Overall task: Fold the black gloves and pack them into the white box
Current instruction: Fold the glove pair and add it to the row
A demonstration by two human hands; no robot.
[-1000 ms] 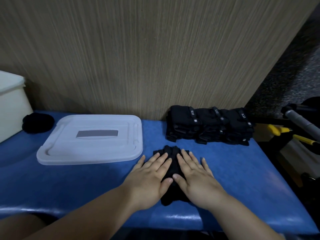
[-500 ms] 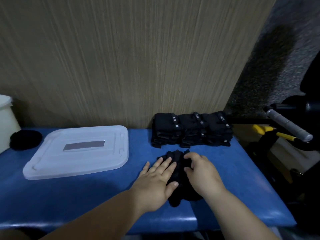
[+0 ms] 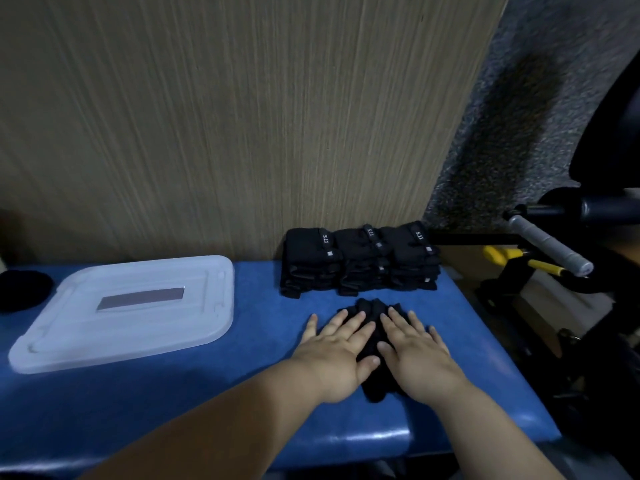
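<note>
We press a black glove (image 3: 372, 315) flat on the blue pad (image 3: 242, 393), left hand (image 3: 337, 355) and right hand (image 3: 417, 351) open, gripping nothing; we judge folding comes next, then the box, out of view

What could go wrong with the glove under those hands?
The glove lies near the blue bench's front edge, so a slip might drop it off. Both hands, left and right, only press flat; lifting might let it unfold. The stack behind could topple if bumped.
</note>
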